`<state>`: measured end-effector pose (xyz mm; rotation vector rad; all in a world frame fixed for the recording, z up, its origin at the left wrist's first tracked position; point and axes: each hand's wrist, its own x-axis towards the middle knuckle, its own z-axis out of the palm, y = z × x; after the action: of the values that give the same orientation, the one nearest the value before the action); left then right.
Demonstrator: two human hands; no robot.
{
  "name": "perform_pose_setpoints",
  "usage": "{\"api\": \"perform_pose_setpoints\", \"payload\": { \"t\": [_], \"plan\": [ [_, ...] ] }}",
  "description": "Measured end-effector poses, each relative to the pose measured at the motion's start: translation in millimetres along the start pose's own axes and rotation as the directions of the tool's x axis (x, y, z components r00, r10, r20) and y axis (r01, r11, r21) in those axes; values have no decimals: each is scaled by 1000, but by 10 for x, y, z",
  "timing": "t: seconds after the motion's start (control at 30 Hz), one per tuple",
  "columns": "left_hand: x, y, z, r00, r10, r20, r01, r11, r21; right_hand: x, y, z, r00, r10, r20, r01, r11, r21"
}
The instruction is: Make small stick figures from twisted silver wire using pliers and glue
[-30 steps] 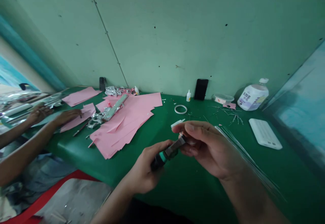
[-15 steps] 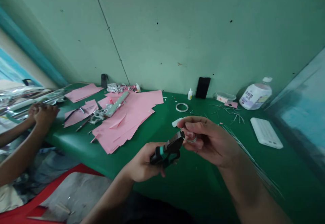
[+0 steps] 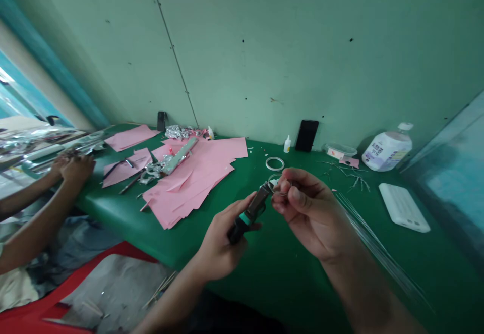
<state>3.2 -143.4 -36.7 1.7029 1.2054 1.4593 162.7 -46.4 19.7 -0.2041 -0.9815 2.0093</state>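
My left hand (image 3: 219, 240) is closed around the black and teal handles of a pair of pliers (image 3: 250, 212), held above the green table (image 3: 287, 268). The jaws point up and to the right and meet a thin wire loop (image 3: 279, 185). My right hand (image 3: 308, 210) pinches that loop between thumb and forefinger, right at the plier tips. A bundle of long thin wires (image 3: 378, 251) lies on the table under my right forearm.
Pink paper sheets (image 3: 192, 177) with foil scraps and a silver strip (image 3: 177, 155) cover the left of the table. A tape ring (image 3: 275, 163), small glue bottle (image 3: 287, 144), black phone (image 3: 306, 135), white bottle (image 3: 386, 148) and white power bank (image 3: 404, 207) lie behind. Another person's hands (image 3: 73, 167) work at far left.
The plier handles, apart half a second ago, are squeezed together again. My right hand turned the wire loop at the jaws. The other person's hands drew back to the table's left edge.
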Motion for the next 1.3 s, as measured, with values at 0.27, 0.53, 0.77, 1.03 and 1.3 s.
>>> {"api": "perform_pose_setpoints", "payload": {
  "t": [0.27,0.53,0.77,1.03,1.3],
  "plan": [
    [-68,-83,8,997,74,-23,-65,962,265,-15,140,37,989,-112,-91,110,994,-25],
    [-64,-174,101,960,236,-150,-138,868,477,-36,198,24,985,-163,-62,161,987,-21],
    [-79,-236,127,933,304,-194,-169,844,509,-75,216,58,996,-90,-23,91,995,49],
    [-98,-251,104,951,254,-175,-163,895,416,-76,232,55,994,-107,-13,107,994,2],
    [-113,-235,102,967,223,-125,-184,946,265,-66,198,35,990,-138,-4,137,988,-71]
  ]
}}
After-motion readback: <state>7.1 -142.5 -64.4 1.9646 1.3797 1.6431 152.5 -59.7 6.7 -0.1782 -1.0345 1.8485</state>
